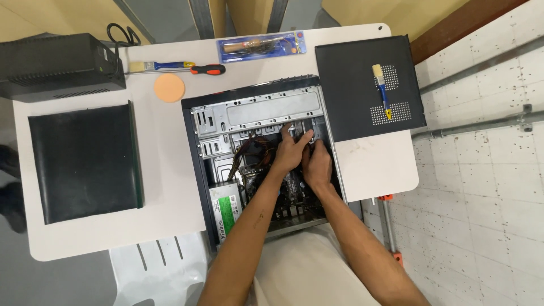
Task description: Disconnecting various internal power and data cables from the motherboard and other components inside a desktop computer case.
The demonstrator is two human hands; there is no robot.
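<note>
An open desktop computer case (256,113) lies on its side on the white table (164,187). Both my hands reach inside it. My left hand (290,150) has its fingers spread against a metal part near the drive bays at the case's far right. Beside it, my right hand (317,165) is curled with its fingertips pressed on the same spot. What the fingers grip is hidden. A power supply (225,208) with a label and a bundle of cables (256,152) sit left of my forearms.
A black side panel (365,85) with a small brush (382,90) lies to the right. On the left are a flat black panel (85,161) and a black box (56,65). At the back lie an orange pad (169,87), a screwdriver (207,69), a paintbrush (158,66) and a packaged tool (260,46).
</note>
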